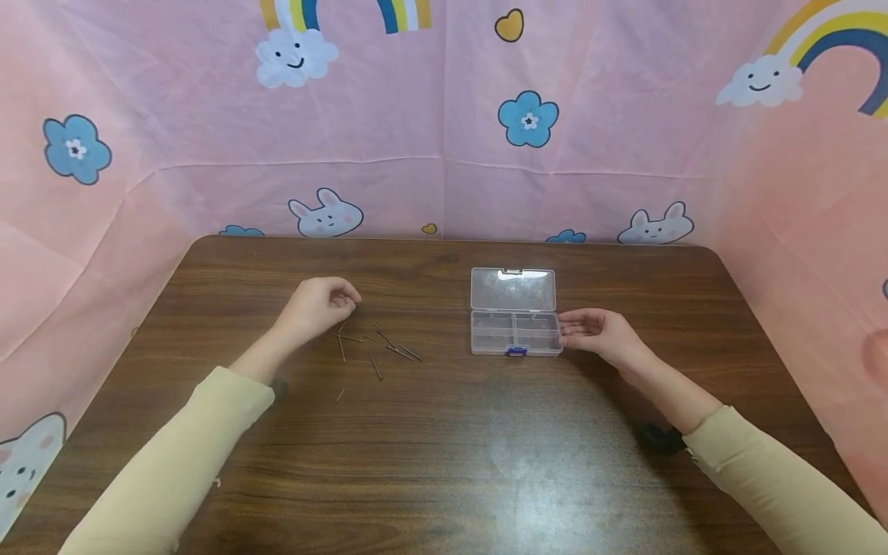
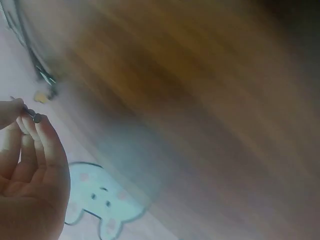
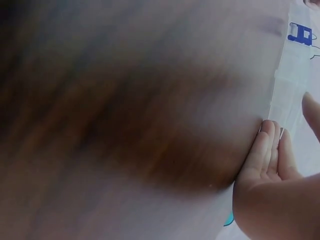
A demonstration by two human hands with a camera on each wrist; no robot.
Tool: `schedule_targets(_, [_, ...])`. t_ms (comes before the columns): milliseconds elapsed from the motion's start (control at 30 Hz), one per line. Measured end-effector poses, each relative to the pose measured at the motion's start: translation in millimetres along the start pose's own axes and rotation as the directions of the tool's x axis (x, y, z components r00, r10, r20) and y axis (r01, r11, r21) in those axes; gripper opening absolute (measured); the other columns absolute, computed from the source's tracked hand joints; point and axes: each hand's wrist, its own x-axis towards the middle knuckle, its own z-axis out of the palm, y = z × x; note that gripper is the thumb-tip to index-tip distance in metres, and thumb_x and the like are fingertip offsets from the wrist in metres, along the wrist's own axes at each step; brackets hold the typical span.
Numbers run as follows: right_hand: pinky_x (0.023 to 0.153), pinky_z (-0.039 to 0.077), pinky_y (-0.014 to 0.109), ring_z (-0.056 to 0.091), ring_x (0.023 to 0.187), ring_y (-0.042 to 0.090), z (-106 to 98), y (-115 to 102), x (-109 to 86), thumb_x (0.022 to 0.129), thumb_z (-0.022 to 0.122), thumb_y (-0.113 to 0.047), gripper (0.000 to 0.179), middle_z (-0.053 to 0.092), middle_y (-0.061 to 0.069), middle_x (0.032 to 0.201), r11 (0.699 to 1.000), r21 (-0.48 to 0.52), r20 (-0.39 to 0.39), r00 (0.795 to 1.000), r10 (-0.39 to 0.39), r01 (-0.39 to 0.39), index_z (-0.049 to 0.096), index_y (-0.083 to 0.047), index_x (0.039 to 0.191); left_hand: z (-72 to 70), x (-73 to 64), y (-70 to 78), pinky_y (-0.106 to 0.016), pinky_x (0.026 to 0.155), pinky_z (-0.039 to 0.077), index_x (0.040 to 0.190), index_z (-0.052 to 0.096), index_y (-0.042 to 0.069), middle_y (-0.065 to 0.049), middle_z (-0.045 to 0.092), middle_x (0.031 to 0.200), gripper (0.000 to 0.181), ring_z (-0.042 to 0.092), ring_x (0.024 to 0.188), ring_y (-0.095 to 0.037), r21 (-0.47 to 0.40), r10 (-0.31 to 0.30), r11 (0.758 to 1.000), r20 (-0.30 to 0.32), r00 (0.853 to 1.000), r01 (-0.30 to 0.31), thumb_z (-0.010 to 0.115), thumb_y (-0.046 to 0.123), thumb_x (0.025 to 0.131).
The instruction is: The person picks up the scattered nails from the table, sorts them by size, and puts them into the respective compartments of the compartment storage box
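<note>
My left hand (image 1: 321, 304) is raised slightly above the table on the left and pinches a nail (image 2: 36, 117) between thumb and fingertips; its flat head shows in the left wrist view. Just to the right of and below that hand, several loose nails (image 1: 377, 366) lie scattered on the wood. A clear plastic compartment box (image 1: 515, 354) stands right of centre with its lid (image 1: 513, 290) folded back and a blue latch (image 3: 300, 34) on the front. Against the box's right side rests my right hand (image 1: 607, 335), fingers extended and touching the wall.
The brown wooden table (image 1: 444, 462) carries all of this. Patterned pink cloth (image 1: 388, 116) hangs behind it and along both sides. Bare wood lies between the nails and the box.
</note>
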Motion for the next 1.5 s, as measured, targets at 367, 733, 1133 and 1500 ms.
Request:
schedule_targets(367, [0.091,0.053,0.010,0.069,0.105,0.003,-1,-1,-3.0,0.099,0.075,-0.016,0.052,0.069,0.026,0.136,1.000,0.000,0.012,1.000,-0.022,0.022,0.059,0.007,0.143,23.3,14.0,45.6,-0.032,0.083,0.055,0.106,0.077,0.000,-0.014,0.076,0.103,0.013,0.066,0.091,-0.023,-0.078,0.070,0.995,0.036,0.997,-0.067,0.068,0.002,0.096])
schedule_targets(733, [0.092,0.053,0.009,0.070,0.104,0.001,-2,1,-1.7,0.100,0.075,-0.016,0.052,0.071,0.023,0.135,1.000,0.020,0.013,1.000,-0.016,0.016,0.059,0.006,0.144,44.7,35.2,87.5,-0.032,0.083,0.055,0.105,0.078,0.002,-0.010,0.077,0.105,0.014,0.065,0.092,-0.022,-0.095,0.173,0.981,0.070,0.982,-0.166,0.067,0.001,0.096])
schedule_targets(1133, [0.113,0.053,0.035,0.069,0.103,0.001,-2,0,-3.4,0.100,0.075,-0.023,0.051,0.072,0.018,0.133,0.999,-0.039,0.006,1.000,0.013,-0.013,0.061,0.002,0.143,74.9,52.5,124.0,-0.029,0.084,0.056,0.102,0.079,0.006,-0.006,0.079,0.101,0.016,0.067,0.091,-0.018,-0.082,0.255,0.965,0.089,0.963,-0.248,0.066,-0.001,0.096])
schedule_targets(1500, [0.091,0.051,0.009,0.070,0.099,-0.003,-1,1,-2.8,0.100,0.076,-0.019,0.052,0.077,0.012,0.126,1.000,0.016,0.022,1.000,0.000,0.000,0.060,0.006,0.143,95.1,53.4,146.5,-0.022,0.077,0.054,0.103,0.081,0.006,-0.005,0.081,0.100,0.019,0.069,0.088,-0.015,-0.077,0.312,0.949,0.125,0.942,-0.305,0.066,-0.004,0.096])
